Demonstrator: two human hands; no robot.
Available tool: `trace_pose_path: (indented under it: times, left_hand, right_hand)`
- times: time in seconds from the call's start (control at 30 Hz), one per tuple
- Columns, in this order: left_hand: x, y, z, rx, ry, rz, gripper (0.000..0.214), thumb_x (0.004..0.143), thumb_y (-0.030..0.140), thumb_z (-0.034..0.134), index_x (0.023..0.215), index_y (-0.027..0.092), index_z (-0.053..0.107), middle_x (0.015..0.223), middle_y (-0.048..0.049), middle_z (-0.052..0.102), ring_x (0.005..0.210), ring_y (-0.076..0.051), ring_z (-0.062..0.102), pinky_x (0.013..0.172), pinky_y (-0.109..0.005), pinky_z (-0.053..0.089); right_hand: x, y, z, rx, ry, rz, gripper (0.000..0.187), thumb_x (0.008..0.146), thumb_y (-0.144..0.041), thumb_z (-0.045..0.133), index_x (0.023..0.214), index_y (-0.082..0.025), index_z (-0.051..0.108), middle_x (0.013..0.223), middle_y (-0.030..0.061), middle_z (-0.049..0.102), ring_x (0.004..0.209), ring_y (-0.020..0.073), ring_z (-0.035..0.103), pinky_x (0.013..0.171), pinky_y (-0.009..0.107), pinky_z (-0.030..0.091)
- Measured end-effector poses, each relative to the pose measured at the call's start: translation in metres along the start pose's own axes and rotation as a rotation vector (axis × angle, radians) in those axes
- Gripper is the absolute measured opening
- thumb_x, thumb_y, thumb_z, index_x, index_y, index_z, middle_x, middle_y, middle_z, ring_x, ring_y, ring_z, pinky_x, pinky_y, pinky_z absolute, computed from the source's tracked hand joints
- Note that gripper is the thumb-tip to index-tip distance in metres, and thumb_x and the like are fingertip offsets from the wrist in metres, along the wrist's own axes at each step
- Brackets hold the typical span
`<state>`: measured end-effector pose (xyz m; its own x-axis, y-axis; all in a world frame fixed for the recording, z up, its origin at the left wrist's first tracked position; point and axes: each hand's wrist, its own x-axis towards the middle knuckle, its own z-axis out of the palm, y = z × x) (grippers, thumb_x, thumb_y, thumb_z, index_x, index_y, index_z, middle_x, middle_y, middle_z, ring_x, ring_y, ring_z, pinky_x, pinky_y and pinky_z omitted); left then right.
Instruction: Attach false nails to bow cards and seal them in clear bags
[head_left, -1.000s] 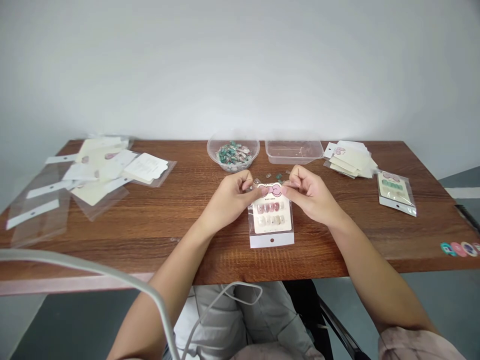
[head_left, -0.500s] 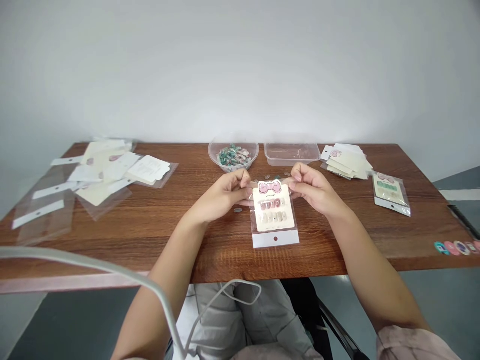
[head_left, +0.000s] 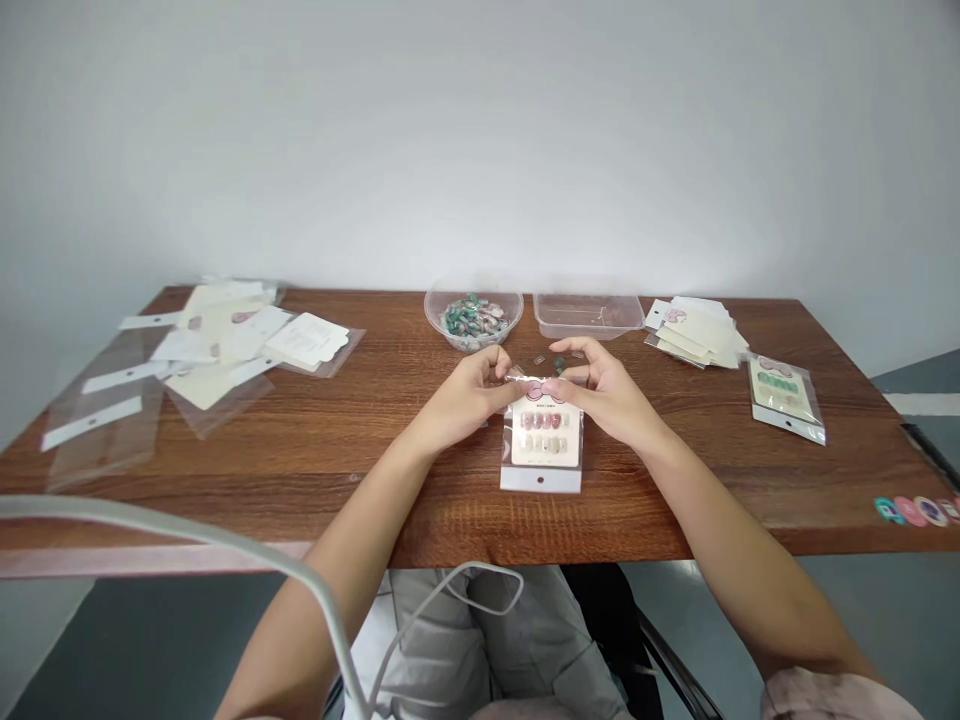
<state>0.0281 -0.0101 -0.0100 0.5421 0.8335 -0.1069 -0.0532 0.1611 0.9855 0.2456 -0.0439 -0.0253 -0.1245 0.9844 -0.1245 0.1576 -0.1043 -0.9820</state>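
Between my hands is a clear plastic packet of press-on nails (head_left: 541,438), its white hole-punched strip towards me. Inside shows a cream card with a pink bow, a row of reddish nails and a row of pale ones. My left hand (head_left: 480,393) pinches the packet's far left corner. The thumb of my right hand (head_left: 600,388) presses on the far edge near the bow, its index finger stretched out beyond. Just behind my hands lie a few loose nails (head_left: 559,364). A round clear bowl (head_left: 474,345) heaped with green and pinkish nails stands farther back.
A clear rectangular tray (head_left: 589,328) stands beside the bowl. Cream cards (head_left: 697,335) are stacked at the back right, near another filled packet (head_left: 786,398). Clear bags and cards (head_left: 225,335) spread over the left. A white cable (head_left: 225,538) crosses the lower left foreground.
My hands have come closer together over the packet's far edge, and my thumbs now cover part of the bow. My right index finger has straightened. The view has shifted slightly.
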Motion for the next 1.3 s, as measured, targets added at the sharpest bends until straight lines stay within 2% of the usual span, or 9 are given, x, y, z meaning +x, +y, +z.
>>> trace_pose_path:
  times: [0.2,0.3,0.47,0.63,0.73,0.9,1.0,1.13,1.3]
  left_hand:
    - [0.000,-0.001,0.001,-0.055,0.005,-0.036,0.044,0.082,0.027,0.079,0.079,0.022,0.035,0.065,0.0094,0.048,0.058,-0.005,0.048,0.057,-0.018,0.042]
    - [0.000,0.003,-0.002,-0.120,0.035,-0.038,0.043,0.079,0.026,0.081,0.079,0.022,0.038,0.068,0.0081,0.054,0.059,-0.006,0.052,0.056,-0.018,0.045]
    - [0.003,0.003,-0.007,-0.201,0.252,0.049,0.045,0.073,0.025,0.086,0.078,0.021,0.041,0.075,0.0053,0.061,0.065,-0.007,0.059,0.059,-0.018,0.051]
    - [0.006,0.002,-0.009,-0.278,0.447,0.142,0.048,0.074,0.020,0.083,0.074,0.022,0.035,0.067,0.0075,0.053,0.060,-0.005,0.055,0.058,-0.016,0.050]
    - [0.005,0.004,-0.009,-0.290,0.458,0.140,0.044,0.076,0.021,0.082,0.080,0.023,0.038,0.072,0.0073,0.060,0.064,-0.006,0.062,0.064,-0.018,0.054]
    - [0.003,0.005,-0.006,-0.184,0.384,0.070,0.042,0.083,0.043,0.080,0.096,0.024,0.044,0.095,-0.0008,0.079,0.074,-0.017,0.077,0.065,-0.027,0.060]
    - [0.002,0.005,-0.003,-0.078,0.342,0.039,0.043,0.090,0.058,0.069,0.082,0.021,0.051,0.071,-0.0013,0.074,0.067,-0.018,0.076,0.060,-0.024,0.056]
    - [0.001,0.003,0.000,-0.034,0.300,0.018,0.058,0.092,0.068,0.061,0.063,0.020,0.048,0.042,0.0024,0.051,0.058,-0.019,0.074,0.059,-0.023,0.054]
    - [0.004,0.000,-0.002,-0.041,0.252,0.021,0.043,0.087,0.058,0.073,0.092,0.016,0.067,0.070,-0.0029,0.074,0.061,-0.017,0.073,0.057,-0.025,0.055]
  right_hand:
    - [-0.002,-0.007,-0.005,0.028,-0.032,-0.030,0.056,0.085,-0.047,0.081,0.130,-0.026,0.056,0.081,-0.0002,0.075,0.072,0.0205,0.073,0.063,0.032,0.055]
    - [-0.001,-0.007,-0.010,0.106,0.039,-0.060,0.047,0.087,-0.040,0.078,0.127,-0.026,0.057,0.081,-0.0009,0.075,0.072,0.0177,0.071,0.064,0.031,0.055]
    - [0.001,-0.006,-0.017,0.172,0.123,-0.030,0.039,0.090,-0.049,0.074,0.121,-0.027,0.065,0.087,0.0013,0.075,0.073,0.0165,0.072,0.062,0.030,0.058]
    - [0.000,-0.006,-0.014,0.034,-0.187,0.038,0.044,0.085,-0.060,0.078,0.106,-0.021,0.074,0.096,0.0080,0.080,0.080,0.0197,0.078,0.065,0.030,0.062]
    - [0.000,-0.006,-0.012,0.031,-0.194,0.046,0.045,0.082,-0.061,0.080,0.095,-0.018,0.075,0.085,0.0087,0.080,0.070,0.0190,0.077,0.060,0.029,0.062]
    - [0.003,-0.006,-0.029,0.196,0.217,-0.095,0.034,0.082,-0.051,0.084,0.094,-0.021,0.075,0.078,0.0037,0.077,0.059,0.0136,0.071,0.051,0.025,0.058]
    - [0.008,-0.007,-0.047,0.353,0.489,-0.227,0.027,0.082,-0.044,0.083,0.089,-0.021,0.072,0.074,0.0010,0.074,0.058,0.0122,0.069,0.049,0.022,0.055]
    - [0.012,-0.012,-0.073,0.550,0.902,-0.318,0.012,0.086,-0.029,0.068,0.081,-0.020,0.061,0.070,0.0002,0.069,0.062,0.0132,0.070,0.046,0.019,0.046]
    - [0.007,-0.020,-0.107,0.729,1.339,-0.474,0.013,0.092,-0.020,0.044,0.080,-0.022,0.047,0.067,-0.0034,0.058,0.050,0.0071,0.054,0.041,0.018,0.028]
